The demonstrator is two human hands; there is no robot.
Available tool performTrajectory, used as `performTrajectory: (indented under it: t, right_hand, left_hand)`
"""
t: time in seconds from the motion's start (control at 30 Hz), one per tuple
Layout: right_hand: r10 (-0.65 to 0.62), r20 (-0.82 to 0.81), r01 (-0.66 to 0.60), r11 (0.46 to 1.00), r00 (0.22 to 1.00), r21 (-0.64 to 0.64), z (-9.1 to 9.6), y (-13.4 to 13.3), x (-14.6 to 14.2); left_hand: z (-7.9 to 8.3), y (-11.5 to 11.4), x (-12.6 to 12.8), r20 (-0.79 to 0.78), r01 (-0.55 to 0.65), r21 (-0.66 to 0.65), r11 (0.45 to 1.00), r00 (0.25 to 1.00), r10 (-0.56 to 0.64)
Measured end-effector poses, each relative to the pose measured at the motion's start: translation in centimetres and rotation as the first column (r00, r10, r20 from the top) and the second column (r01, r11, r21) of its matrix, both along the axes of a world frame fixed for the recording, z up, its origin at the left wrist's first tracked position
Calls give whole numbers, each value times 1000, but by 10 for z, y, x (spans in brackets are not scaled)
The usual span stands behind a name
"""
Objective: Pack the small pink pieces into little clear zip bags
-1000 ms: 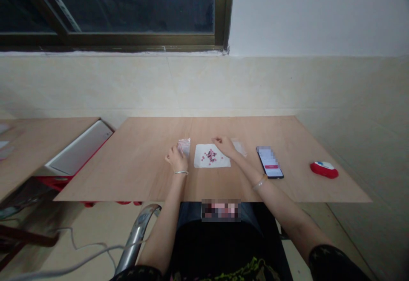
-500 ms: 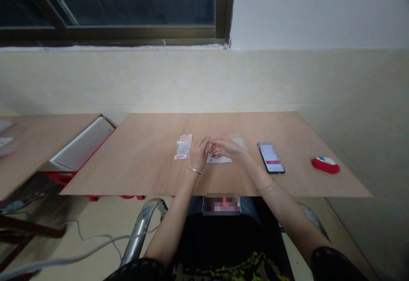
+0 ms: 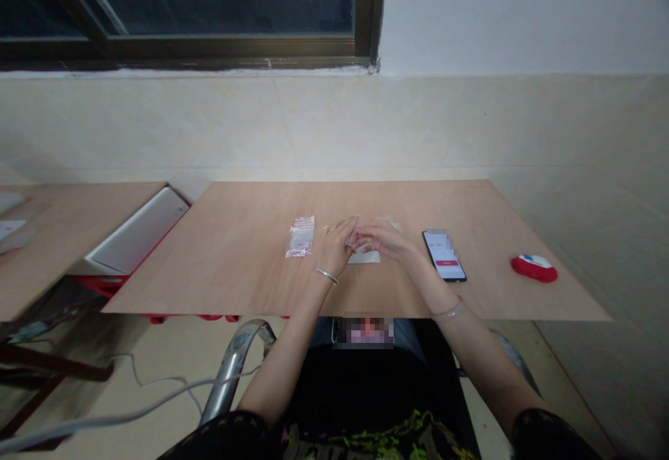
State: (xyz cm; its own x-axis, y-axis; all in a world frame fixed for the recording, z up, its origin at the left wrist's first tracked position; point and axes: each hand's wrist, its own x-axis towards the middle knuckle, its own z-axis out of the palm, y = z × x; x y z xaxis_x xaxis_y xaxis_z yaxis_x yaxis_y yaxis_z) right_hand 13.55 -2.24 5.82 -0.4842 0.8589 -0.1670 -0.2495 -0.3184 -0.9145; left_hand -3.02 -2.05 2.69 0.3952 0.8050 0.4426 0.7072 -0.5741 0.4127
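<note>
My left hand (image 3: 337, 240) and my right hand (image 3: 385, 237) meet over the middle of the wooden table (image 3: 235, 265). Their fingertips pinch a small clear bag (image 3: 356, 238), which is hard to make out. Just under the hands lies a white paper sheet (image 3: 364, 257); the hands hide most of it and whatever is on it. Another clear bag with a red strip (image 3: 302, 236) lies flat on the table, left of my left hand and apart from it. A bracelet shows on each wrist.
A phone (image 3: 444, 255) with a lit screen lies right of my right hand. Further right sits a red and white object (image 3: 534, 268). A white box (image 3: 136, 231) rests at the table's left edge. A metal chair arm (image 3: 230, 369) and a cable (image 3: 104, 418) are below.
My left hand left the red-strip bag on the table and moved right. My right hand came back from the far right of the paper. Both now meet over the paper.
</note>
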Motion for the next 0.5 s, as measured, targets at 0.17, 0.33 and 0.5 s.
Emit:
performTrajectory:
  t: [0.17, 0.33, 0.5]
  right_hand:
    - [-104, -30, 103, 995, 994, -10, -10, 9, 11]
    - [-87, -53, 89, 996, 995, 22, -11, 10, 17]
    - [-86, -64, 89, 995, 994, 48, -3, 6, 16]
  left_hand:
    - [11, -9, 6, 163, 91, 46, 995, 982, -97]
    - [12, -21, 12, 339, 103, 70, 992, 933, -121]
    - [15, -28, 16, 559, 52, -17, 999, 828, -34]
